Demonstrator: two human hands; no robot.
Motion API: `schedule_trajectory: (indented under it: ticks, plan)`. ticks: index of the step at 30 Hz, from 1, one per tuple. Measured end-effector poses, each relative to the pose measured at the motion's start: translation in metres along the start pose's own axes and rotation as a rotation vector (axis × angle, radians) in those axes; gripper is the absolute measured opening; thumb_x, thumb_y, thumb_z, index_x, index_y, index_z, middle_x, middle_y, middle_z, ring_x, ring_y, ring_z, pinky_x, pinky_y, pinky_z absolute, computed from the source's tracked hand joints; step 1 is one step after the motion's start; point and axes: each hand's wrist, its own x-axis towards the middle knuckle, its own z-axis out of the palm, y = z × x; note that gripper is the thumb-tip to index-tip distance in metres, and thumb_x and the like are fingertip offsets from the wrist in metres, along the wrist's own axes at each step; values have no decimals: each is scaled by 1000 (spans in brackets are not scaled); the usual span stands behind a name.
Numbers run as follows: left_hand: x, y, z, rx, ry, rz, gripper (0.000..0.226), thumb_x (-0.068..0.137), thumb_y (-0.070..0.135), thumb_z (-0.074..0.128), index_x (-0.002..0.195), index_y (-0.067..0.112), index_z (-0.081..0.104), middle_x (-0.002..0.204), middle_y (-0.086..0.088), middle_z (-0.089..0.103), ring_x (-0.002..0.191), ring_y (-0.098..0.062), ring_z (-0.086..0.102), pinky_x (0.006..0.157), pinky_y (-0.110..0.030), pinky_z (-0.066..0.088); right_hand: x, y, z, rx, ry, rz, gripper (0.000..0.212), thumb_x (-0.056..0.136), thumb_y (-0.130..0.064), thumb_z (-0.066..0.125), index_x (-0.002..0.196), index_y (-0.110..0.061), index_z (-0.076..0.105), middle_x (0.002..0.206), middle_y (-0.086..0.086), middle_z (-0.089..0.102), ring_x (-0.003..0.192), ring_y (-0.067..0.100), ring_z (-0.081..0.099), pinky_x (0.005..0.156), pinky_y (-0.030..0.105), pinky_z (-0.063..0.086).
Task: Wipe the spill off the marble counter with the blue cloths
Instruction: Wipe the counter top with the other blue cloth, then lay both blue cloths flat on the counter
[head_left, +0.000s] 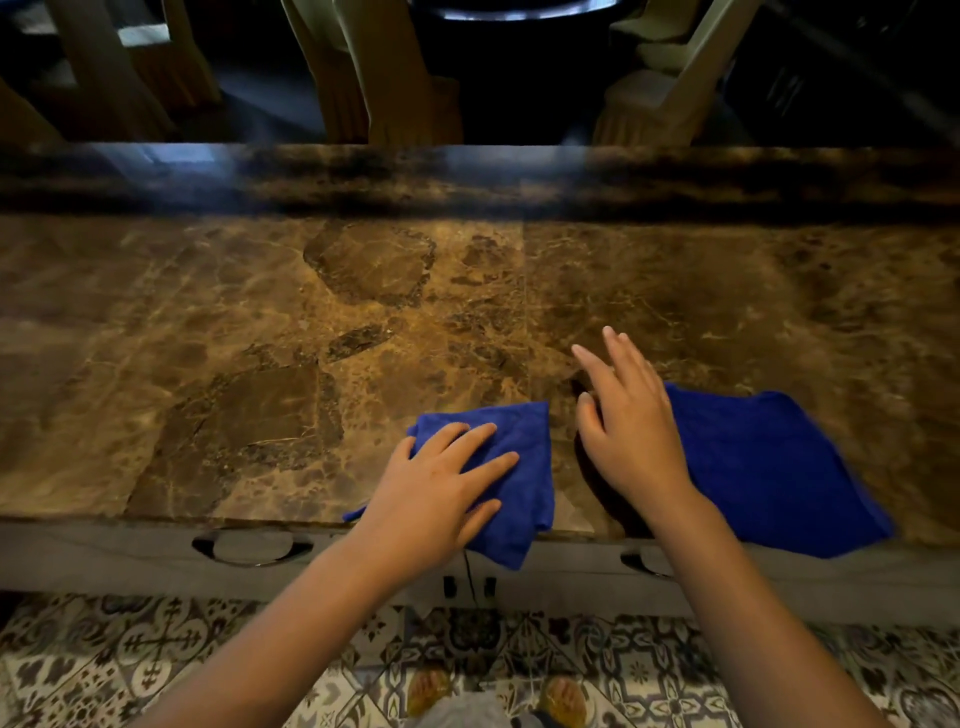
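Observation:
The brown marble counter (675, 291) runs across the view. Darker, irregular patches that look wet lie on it at the centre back (371, 262), with a smaller one (358, 335) below. A folded blue cloth (524, 447) sits at the front edge and hangs slightly over it. My left hand (441, 483) presses flat on this cloth with its fingers spread. A second, larger blue cloth (769, 467) lies spread to the right. My right hand (628, 421) hovers at that cloth's left edge, fingers apart and reaching forward, holding nothing.
A raised dark marble ledge (467, 176) borders the counter's far side, with wooden chairs (395, 78) beyond it. Drawer handles (254, 548) sit under the front edge. Below are a patterned tile floor (156, 649) and my feet (566, 701).

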Motion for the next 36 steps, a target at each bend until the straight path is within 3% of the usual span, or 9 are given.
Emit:
schedule_trajectory:
  ticks: [4,11,17,21,26,31,36]
  plan:
    - [4,6,-6,-63,144,105,35,83,26,63,117,17,62,124,-11,60,108,-30,59,80,-42,54,-8,21,-17,-169,-65,32,48,92,-25,41,139,-24,32,155,8,17,143,20,5,115,45,8]
    - [28,20,-13,-47,229,223,29,76,10,71,104,6,67,102,-15,68,81,-31,65,62,-38,57,-38,75,-47,-286,-238,190,51,93,-48,30,141,-33,23,157,0,10,143,16,1,113,50,-2]
    - [55,26,-15,-33,208,219,31,79,15,67,109,7,65,103,-16,66,85,-33,64,63,-40,56,-54,96,-57,-261,-305,136,54,91,-53,25,142,-38,16,157,-6,8,142,10,-1,115,46,1]
    - [82,25,-20,-145,183,156,35,82,21,61,116,14,61,114,-12,60,100,-29,59,79,-39,52,-57,96,-52,-272,-272,107,55,91,-53,22,143,-37,15,157,-5,6,143,12,-3,114,46,-1]
    - [138,24,-46,-335,295,32,34,79,17,64,113,14,63,111,-10,60,102,-23,58,90,-35,47,-56,98,-49,-285,-279,103,56,90,-54,20,143,-38,12,157,-5,5,143,13,-5,114,48,0]
    - [210,42,-64,-361,370,47,32,77,20,65,109,16,64,105,-12,61,99,-24,57,87,-33,44,-55,98,-47,-269,-299,125,57,89,-56,15,142,-41,3,157,-9,-5,141,11,-13,114,46,-4]
    - [266,71,-46,-403,281,80,30,79,24,64,109,20,62,107,-8,59,100,-20,55,84,-25,38,-54,95,-47,-284,-303,145,59,89,-55,17,142,-40,-4,156,-9,-12,140,10,-18,112,45,-11]
